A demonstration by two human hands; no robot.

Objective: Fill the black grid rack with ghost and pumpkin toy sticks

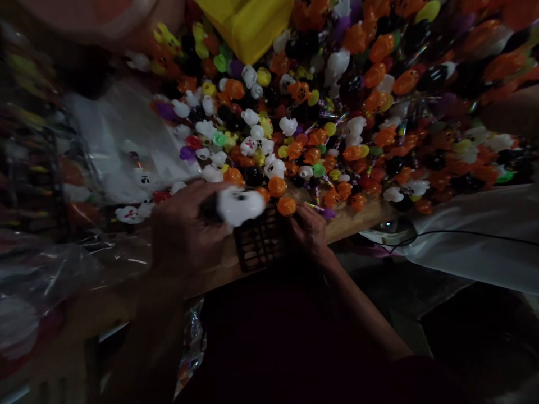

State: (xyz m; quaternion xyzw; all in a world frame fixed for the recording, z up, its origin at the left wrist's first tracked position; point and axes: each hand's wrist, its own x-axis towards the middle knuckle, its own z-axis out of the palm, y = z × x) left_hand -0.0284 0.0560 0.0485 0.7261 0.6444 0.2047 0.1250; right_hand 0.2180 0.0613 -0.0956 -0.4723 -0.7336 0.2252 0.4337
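Note:
A white ghost-like figure with a dark face mark, smeared by motion, sits in my closed left hand. A black gridded rack lies between my hands at the front edge of the wooden table. My right hand is at the rack's right side with its fingers pinched together. Right at its fingertips is a round orange figure; what the fingers grip is hidden. Another orange ball-shaped figure lies just behind.
A large heap of small orange, white, black, yellow and purple plastic figures covers the table, some on shiny patterned sticks. A yellow container stands at the back. Clear plastic bags lie left. A black cable crosses a pale sack at right.

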